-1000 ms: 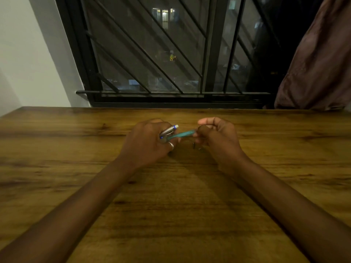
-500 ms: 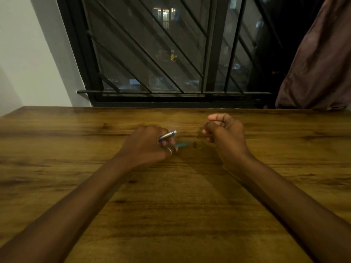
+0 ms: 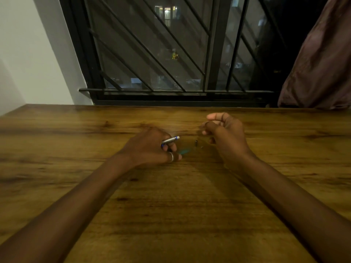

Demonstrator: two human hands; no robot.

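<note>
My left hand (image 3: 150,147) rests on the wooden table (image 3: 171,215) and grips a silver pen barrel with a blue tip (image 3: 171,139), which points up and right. A blurred teal pen piece (image 3: 184,150) shows just past its ringed finger; I cannot tell whether the hand holds it or it lies on the table. A small dark pen part (image 3: 195,143) lies on the table between my hands. My right hand (image 3: 226,137) hovers to the right with its fingers curled toward the thumb, and nothing shows in it.
A barred black window (image 3: 171,54) runs along the table's far edge. A brown curtain (image 3: 322,63) hangs at the far right, and a white wall (image 3: 28,54) stands at the left.
My right hand let go of the teal piece and drew back to the right. The teal piece dropped lower beside my left hand, which sank toward the table with the barrel.
</note>
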